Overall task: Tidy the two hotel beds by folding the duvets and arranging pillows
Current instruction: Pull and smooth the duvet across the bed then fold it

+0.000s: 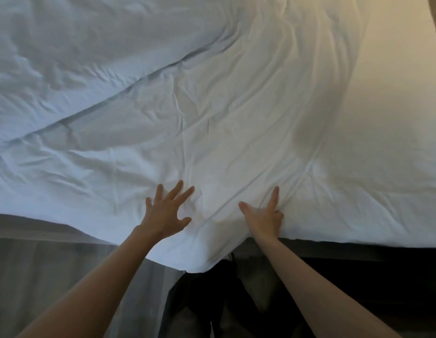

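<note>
Smoothing the duvet (212, 118) at the bed's (405, 89) near edge: left hand (163, 213) splayed flat, right hand (263, 215) bunching fabric under curled fingers. Risk: a lopsided pull drags the overhanging corner floorward and deepens the creases.

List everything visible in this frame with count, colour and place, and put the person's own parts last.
duvet: one, white, wrinkled, spread over most of the bed, with its near edge hanging over the side at bottom centre.
sheet: one, pale and cream in warm light, smooth, to the right of the duvet.
bed base: one, dark, under the duvet's edge at lower right.
grey surface: one, lower left; too blurred to tell floor from bed side.
trousers: one pair, dark, bottom centre.
left hand: one, fingers spread, resting on the duvet near its edge.
right hand: one, index finger straight, outer fingers curled into the duvet's cloth.
</note>
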A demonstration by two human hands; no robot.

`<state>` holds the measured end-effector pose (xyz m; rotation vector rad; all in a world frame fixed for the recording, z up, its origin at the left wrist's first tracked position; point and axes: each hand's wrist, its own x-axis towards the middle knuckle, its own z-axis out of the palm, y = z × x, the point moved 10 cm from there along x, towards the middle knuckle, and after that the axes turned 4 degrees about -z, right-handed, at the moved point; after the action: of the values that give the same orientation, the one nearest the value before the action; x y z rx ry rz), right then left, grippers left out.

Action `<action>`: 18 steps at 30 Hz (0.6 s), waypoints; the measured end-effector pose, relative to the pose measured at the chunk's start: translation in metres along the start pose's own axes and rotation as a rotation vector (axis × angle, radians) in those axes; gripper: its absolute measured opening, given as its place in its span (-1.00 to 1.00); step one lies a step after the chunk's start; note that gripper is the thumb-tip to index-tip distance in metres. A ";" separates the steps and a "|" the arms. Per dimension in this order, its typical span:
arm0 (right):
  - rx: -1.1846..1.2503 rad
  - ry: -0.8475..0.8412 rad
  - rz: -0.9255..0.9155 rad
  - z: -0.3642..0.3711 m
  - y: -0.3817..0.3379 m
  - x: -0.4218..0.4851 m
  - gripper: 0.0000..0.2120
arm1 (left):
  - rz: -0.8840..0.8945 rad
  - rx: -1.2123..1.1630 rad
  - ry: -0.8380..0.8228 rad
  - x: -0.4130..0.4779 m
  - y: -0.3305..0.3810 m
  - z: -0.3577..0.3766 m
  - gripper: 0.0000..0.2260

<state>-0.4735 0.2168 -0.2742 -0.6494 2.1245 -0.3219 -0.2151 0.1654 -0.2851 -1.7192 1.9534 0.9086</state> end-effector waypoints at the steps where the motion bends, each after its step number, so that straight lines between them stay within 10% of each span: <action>1: 0.051 0.045 -0.012 0.000 0.001 0.000 0.02 | 0.005 -0.023 0.000 0.003 0.000 0.001 -0.27; 18: 0.191 -0.002 -0.349 -0.029 -0.085 -0.064 -0.19 | 0.085 -0.185 0.125 -0.071 0.021 -0.043 -0.06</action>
<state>-0.4369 0.1814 -0.1763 -0.9048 1.9433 -0.7057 -0.2177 0.1887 -0.2021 -1.8470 2.0938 1.0654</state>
